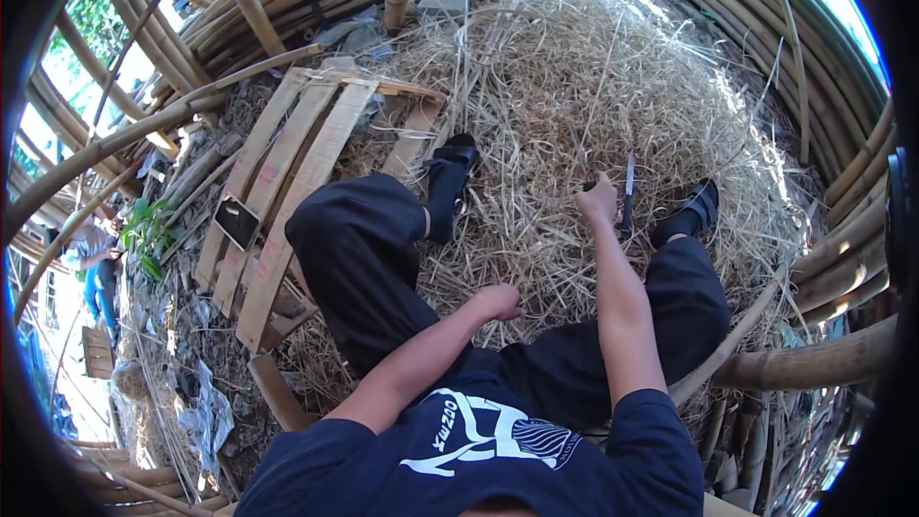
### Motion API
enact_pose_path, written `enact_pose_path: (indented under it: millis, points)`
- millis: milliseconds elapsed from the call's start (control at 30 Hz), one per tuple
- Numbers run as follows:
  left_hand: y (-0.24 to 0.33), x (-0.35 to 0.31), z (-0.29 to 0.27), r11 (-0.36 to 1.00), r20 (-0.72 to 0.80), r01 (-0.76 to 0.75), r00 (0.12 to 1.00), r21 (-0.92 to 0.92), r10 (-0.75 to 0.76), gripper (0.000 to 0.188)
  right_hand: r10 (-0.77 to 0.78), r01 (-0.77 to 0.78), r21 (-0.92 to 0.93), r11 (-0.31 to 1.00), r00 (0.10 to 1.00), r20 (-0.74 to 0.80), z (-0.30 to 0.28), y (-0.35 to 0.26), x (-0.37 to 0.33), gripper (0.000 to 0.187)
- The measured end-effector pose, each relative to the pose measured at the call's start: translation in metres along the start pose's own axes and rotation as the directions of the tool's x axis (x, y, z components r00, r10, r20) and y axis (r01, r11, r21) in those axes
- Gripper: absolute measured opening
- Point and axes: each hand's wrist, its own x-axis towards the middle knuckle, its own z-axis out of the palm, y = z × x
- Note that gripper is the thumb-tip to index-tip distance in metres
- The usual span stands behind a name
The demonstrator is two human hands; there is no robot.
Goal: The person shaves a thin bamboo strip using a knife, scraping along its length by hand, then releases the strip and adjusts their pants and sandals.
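My right hand (598, 199) is closed round a short dark-handled tool (587, 186) above the straw, between my feet. What looks like a thin blade runs up from it, but it is hard to make out against the straw. Just right of that hand, a knife (628, 201) with a black handle and a narrow bright blade lies on the dry straw (536, 105), blade pointing away. Near my lap, my left hand (500, 303) is closed low over the straw. Its fingers are curled, and what they hold, if anything, cannot be seen.
A slatted wooden pallet (321, 148) lies left of my legs, with a small dark square piece (236, 222) on it. Bamboo poles (823, 354) fence the space on the sides and back. A green plant (148, 235) and another person (99, 263) are at far left.
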Motion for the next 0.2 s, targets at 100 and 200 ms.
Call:
enact_pose_path:
  millis: [100, 200]
  points:
    - [0.012, -0.001, -0.004, 0.999, 0.017, -0.033, 0.999, 0.003, 0.033, 0.042, 0.035, -0.037, 0.018, 0.999, 0.997, 0.067, -0.008, -0.014, 0.004, 0.06]
    - [0.018, 0.004, 0.005, 0.997, 0.017, -0.079, 0.997, 0.002, 0.079, 0.047, -0.161, 0.166, 0.178, 0.97, 0.986, -0.043, -0.007, -0.022, 0.023, 0.063]
